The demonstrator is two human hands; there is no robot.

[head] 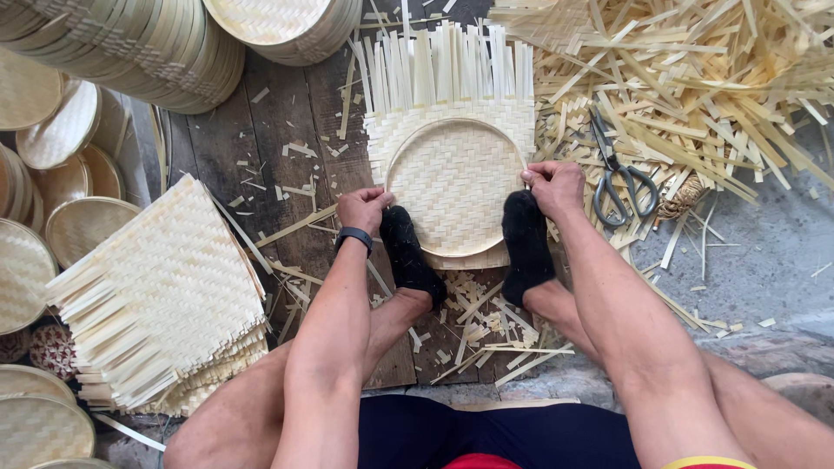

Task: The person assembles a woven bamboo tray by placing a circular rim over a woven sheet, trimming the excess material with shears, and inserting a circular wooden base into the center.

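Head view, looking down past the knees. We see a round woven bamboo tray (pixel 455 184) lying on a dark wooden board (pixel 261 148), pressed into a square woven mat whose loose strip ends (pixel 443 65) fan out at the far side. The left hand (pixel 363 208) is closed on the tray's near-left rim, fingers curled tight over the edge; a dark wristband (pixel 354 236) sits just behind it. The right hand (pixel 554 185) is closed on the right rim in the same way, thumb and fingers pinching the edge. Between the two hands, both feet in black socks (pixel 526 243) rest on the near part of the tray, one toward each side.

To the right of the tray we note a pair of grey scissors (pixel 618 178) lying on a heap of cut bamboo strips (pixel 695 78), near the right hand but apart from it. To the left, a stack of square woven mats (pixel 161 291) with fringed edges lies well apart from the left hand. Finished round trays (pixel 130 48) are stacked at the upper left and along the left edge. Short offcuts (pixel 473 321) litter the board around the feet.
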